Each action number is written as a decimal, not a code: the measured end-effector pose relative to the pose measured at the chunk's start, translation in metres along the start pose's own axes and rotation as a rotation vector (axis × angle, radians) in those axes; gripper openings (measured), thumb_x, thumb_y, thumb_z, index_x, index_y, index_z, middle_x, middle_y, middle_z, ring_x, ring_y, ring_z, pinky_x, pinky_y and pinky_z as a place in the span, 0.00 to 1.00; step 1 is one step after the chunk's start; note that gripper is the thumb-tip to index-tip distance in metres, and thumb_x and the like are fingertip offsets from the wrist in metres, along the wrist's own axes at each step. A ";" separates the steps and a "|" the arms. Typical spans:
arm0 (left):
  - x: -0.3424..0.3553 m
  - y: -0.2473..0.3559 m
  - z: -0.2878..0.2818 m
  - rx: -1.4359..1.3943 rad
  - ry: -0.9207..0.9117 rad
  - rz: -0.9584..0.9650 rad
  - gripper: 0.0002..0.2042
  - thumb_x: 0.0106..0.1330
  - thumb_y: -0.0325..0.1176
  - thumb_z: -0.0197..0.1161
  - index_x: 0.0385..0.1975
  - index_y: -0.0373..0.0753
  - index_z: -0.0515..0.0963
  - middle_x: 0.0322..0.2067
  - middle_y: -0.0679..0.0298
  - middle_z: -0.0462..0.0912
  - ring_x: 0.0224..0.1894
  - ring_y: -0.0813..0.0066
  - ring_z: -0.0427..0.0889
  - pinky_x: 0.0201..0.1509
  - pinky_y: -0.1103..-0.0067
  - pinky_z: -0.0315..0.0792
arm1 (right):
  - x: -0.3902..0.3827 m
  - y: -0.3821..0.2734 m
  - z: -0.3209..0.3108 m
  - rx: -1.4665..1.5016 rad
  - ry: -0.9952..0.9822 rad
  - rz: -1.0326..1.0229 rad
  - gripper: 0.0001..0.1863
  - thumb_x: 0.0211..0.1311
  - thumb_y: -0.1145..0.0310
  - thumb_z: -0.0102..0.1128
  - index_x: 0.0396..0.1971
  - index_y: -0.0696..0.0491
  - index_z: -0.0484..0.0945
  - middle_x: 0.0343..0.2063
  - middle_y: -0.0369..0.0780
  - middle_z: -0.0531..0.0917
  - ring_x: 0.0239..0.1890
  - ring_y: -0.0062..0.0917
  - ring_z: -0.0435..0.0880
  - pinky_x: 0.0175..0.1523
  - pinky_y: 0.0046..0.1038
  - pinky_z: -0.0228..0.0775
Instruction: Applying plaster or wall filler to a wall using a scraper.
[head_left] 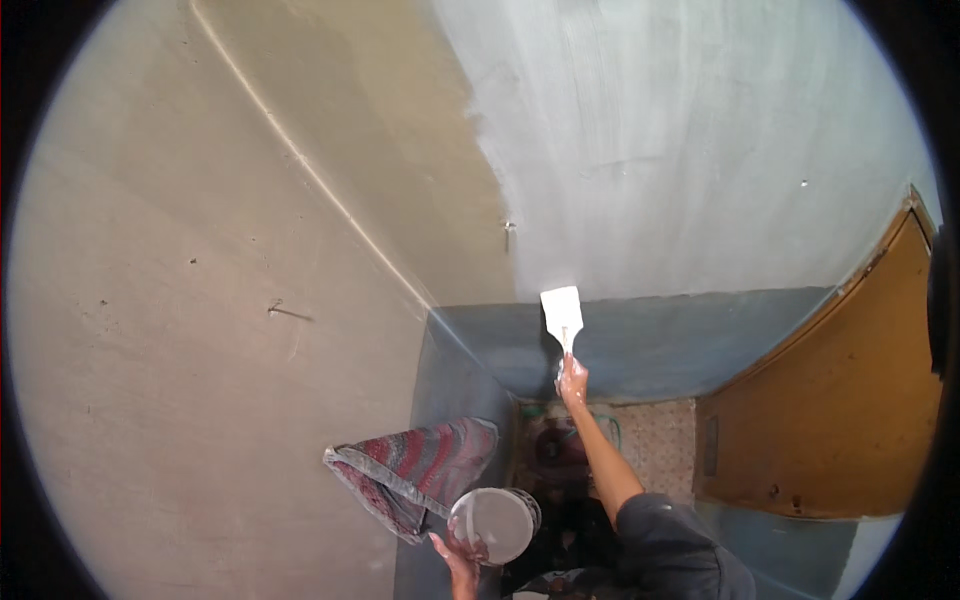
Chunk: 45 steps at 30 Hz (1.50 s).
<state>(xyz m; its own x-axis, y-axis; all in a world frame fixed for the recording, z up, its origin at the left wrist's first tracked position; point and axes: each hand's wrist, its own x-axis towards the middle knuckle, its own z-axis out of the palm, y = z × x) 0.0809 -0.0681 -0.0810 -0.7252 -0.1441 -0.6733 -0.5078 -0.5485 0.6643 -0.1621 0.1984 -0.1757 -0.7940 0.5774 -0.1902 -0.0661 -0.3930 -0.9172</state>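
Observation:
My right hand, spotted with white, is closed round the handle of a wide paintbrush coated white. The brush head is at the wall, where the light painted area meets the dark blue-grey lower band. Close to my body, my left hand holds a round clear-looking bucket by its side; some of its fingers are hidden. Pale liquid seems to be inside, with a lighter strip across the opening. Left of the painted area, the wall is still a tan colour.
A striped red and grey cloth hangs from the left wall beside the bucket. Thin nails stick out of the walls. A brown wooden door stands at right. Below, dark objects and green tubing sit on a patterned floor.

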 end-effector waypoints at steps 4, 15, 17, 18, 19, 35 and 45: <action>0.005 0.000 0.000 -0.066 0.040 -0.057 0.37 0.44 0.73 0.29 0.42 0.47 0.59 0.12 0.61 0.60 0.10 0.75 0.55 0.13 0.82 0.50 | -0.039 -0.007 -0.019 0.054 0.012 0.095 0.19 0.59 0.56 0.41 0.12 0.49 0.61 0.05 0.27 0.56 0.04 0.11 0.53 0.08 0.17 0.44; 0.044 -0.017 -0.034 -0.157 -0.015 -0.067 0.35 0.50 0.68 0.35 0.45 0.42 0.62 0.17 0.62 0.69 0.12 0.75 0.66 0.08 0.87 0.56 | -0.041 -0.324 0.096 0.164 -0.349 -0.575 0.15 0.59 0.60 0.42 0.17 0.52 0.63 0.08 0.27 0.58 0.07 0.09 0.55 0.09 0.15 0.45; 0.050 -0.017 -0.031 -0.110 -0.029 -0.069 0.36 0.49 0.68 0.35 0.45 0.42 0.62 0.17 0.63 0.69 0.12 0.75 0.65 0.08 0.87 0.55 | -0.041 -0.412 0.129 0.118 -0.360 -0.743 0.18 0.60 0.56 0.39 0.15 0.50 0.61 0.07 0.27 0.57 0.07 0.10 0.53 0.10 0.15 0.45; 0.052 -0.016 -0.031 -0.094 -0.054 -0.069 0.36 0.49 0.68 0.35 0.45 0.42 0.62 0.16 0.63 0.68 0.11 0.75 0.65 0.08 0.87 0.55 | -0.037 -0.447 0.143 0.136 -0.384 -0.855 0.18 0.60 0.55 0.40 0.14 0.49 0.61 0.08 0.27 0.57 0.07 0.09 0.53 0.10 0.15 0.44; 0.053 -0.015 -0.029 -0.085 -0.075 -0.068 0.36 0.49 0.68 0.35 0.45 0.42 0.62 0.16 0.63 0.68 0.11 0.75 0.65 0.08 0.87 0.55 | -0.041 -0.483 0.156 0.137 -0.380 -0.865 0.18 0.59 0.54 0.41 0.15 0.50 0.61 0.08 0.27 0.57 0.07 0.10 0.53 0.10 0.15 0.43; 0.065 -0.010 -0.039 -0.066 -0.111 -0.059 0.39 0.45 0.71 0.35 0.44 0.42 0.62 0.12 0.65 0.65 0.07 0.77 0.61 0.06 0.86 0.52 | -0.029 -0.491 0.179 0.228 -0.429 -0.523 0.17 0.58 0.55 0.44 0.16 0.51 0.63 0.09 0.29 0.58 0.08 0.12 0.52 0.11 0.16 0.39; 0.061 -0.013 -0.044 -0.103 -0.111 -0.109 0.40 0.43 0.73 0.35 0.44 0.42 0.62 0.09 0.66 0.63 0.05 0.78 0.59 0.05 0.86 0.50 | -0.064 -0.568 0.200 0.203 -0.556 -0.659 0.16 0.59 0.57 0.42 0.18 0.52 0.64 0.09 0.29 0.58 0.08 0.10 0.53 0.10 0.14 0.40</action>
<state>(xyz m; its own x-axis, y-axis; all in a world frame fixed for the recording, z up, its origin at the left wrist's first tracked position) 0.0642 -0.1062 -0.1451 -0.7183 0.0093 -0.6957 -0.5397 -0.6384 0.5487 -0.1942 0.2416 0.4272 -0.7322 0.3208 0.6009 -0.6776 -0.2528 -0.6907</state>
